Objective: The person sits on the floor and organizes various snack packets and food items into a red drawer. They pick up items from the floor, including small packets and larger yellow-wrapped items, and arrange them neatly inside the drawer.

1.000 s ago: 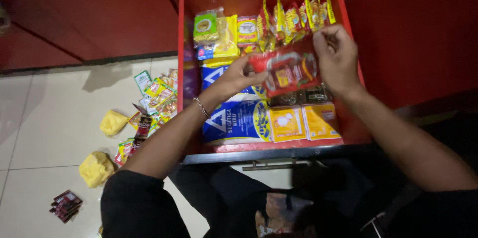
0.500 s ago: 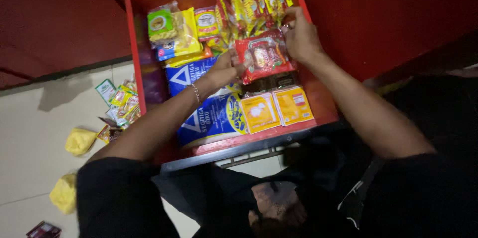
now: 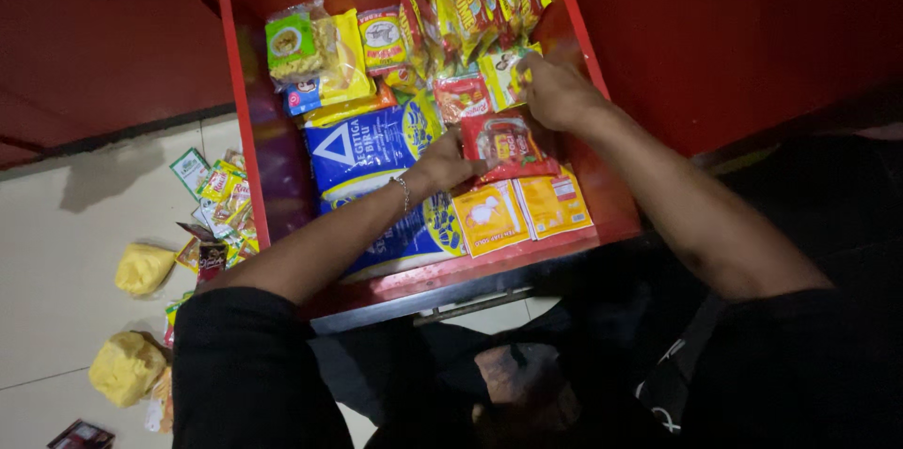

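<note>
An open red drawer (image 3: pixel 246 120) is packed with food packets. My left hand (image 3: pixel 440 165) grips the left edge of a red packet (image 3: pixel 505 143) that lies low in the drawer, above two orange sachets (image 3: pixel 519 212). My right hand (image 3: pixel 553 90) rests at the top right of that red packet, its fingers against small yellow and red packets (image 3: pixel 484 84). Under my left forearm lie two blue and white bags (image 3: pixel 370 150). A row of upright yellow and red noodle packs (image 3: pixel 470 5) stands at the back.
Green and yellow packets (image 3: pixel 312 56) fill the drawer's back left corner. On the pale tiled floor to the left lie scattered small sachets (image 3: pixel 218 204), two crumpled yellow bags (image 3: pixel 141 268) and a dark sachet (image 3: pixel 81 434). Red cabinet fronts flank the drawer.
The red packet came down from mid-air into the drawer, over the dark packets. My left hand kept hold of its edge; my right hand shifted to its upper right corner. The view swung.
</note>
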